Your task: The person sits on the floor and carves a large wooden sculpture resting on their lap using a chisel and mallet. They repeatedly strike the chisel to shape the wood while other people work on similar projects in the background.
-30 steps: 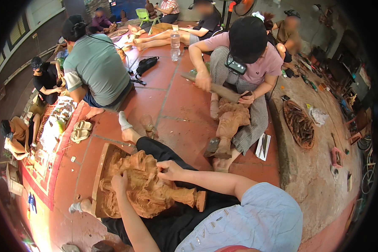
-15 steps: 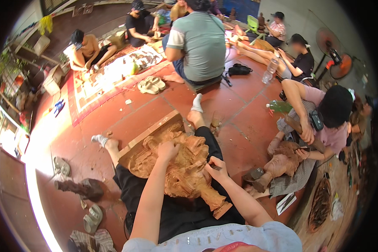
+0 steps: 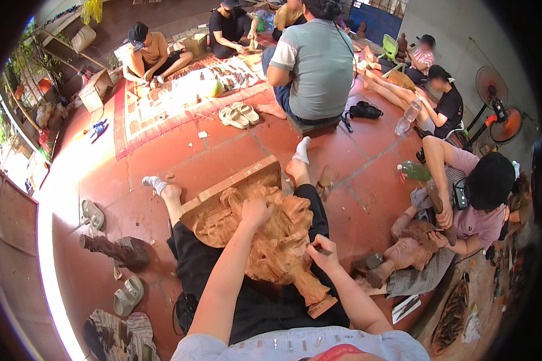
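Across my lap, over dark trousers, lies a carved orange-brown wood sculpture with a flat base board at its far end. It has deep relief and a narrower foot toward my right knee. My left hand presses on the middle of the carving, its fingers curled against the wood and partly hidden. My right hand is closed round a short, slim carving tool beside the carving's right side. The tool's working end is too hidden to make out.
At right, a person in pink works on a wooden figure with a mallet. A dark wood piece and sandals lie at left. Farther off are a seated person, a patterned rug and a fan.
The whole view has shifted, so things sit further right. My right hand stays by the carving's side with its tool turned slightly; my left hand keeps its place. The neighbour's mallet has changed angle.
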`<state>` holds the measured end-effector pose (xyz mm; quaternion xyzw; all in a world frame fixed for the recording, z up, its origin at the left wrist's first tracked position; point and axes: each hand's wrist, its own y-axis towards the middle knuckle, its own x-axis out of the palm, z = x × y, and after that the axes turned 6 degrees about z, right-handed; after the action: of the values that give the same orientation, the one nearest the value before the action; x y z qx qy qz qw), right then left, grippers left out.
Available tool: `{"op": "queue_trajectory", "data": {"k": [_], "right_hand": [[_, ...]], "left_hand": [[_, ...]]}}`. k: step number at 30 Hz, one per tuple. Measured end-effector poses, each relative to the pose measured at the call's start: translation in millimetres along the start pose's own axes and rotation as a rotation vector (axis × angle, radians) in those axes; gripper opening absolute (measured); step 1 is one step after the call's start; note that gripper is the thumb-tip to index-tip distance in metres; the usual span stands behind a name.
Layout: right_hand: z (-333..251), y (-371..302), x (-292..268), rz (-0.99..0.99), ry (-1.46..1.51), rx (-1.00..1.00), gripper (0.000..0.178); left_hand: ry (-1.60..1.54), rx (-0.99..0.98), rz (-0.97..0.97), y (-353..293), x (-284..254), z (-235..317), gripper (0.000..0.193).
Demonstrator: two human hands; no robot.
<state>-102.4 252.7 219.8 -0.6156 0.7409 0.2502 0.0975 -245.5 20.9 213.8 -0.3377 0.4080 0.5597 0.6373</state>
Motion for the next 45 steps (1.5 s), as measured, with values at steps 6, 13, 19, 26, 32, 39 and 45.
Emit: {"op": "queue_trajectory", "data": {"k": [6, 13, 19, 26, 32, 39, 45], "right_hand": [[-7.8, 19.9, 7.1, -0.016, -0.007, 0.027, 0.025], [-17.3, 4.5, 6.3, -0.045, 0.016, -0.036, 0.027], [-2.1, 7.2, 2.6, 0.075, 0.004, 0.032, 0.018], [9.9, 14.8, 4.9, 0.024, 0.117, -0.018, 0.017], [13.3, -6.1, -5.1, 0.136, 0.097, -0.071, 0.021], [9.7, 12.4, -2.6, 0.126, 0.091, -0.004, 0.023], [-2.7, -6.4, -10.6, 0.092, 0.134, -0.020, 0.023]], "left_hand": [[-0.028, -0.008, 0.015, -1.5, 5.2, -2.7, 0.035], [-0.012, -0.025, -0.033, -2.9, -1.6, -9.0, 0.033], [0.060, 0.043, 0.039, 3.2, -0.9, 9.0, 0.035], [0.021, 0.066, 0.041, 8.1, 5.0, -16.9, 0.040], [0.050, 0.009, -0.052, 0.4, -5.2, 17.4, 0.039], [0.060, 0.041, -0.030, 4.9, -0.6, 5.6, 0.039], [0.081, 0.017, -0.014, 4.8, -1.4, -2.0, 0.038]]}}
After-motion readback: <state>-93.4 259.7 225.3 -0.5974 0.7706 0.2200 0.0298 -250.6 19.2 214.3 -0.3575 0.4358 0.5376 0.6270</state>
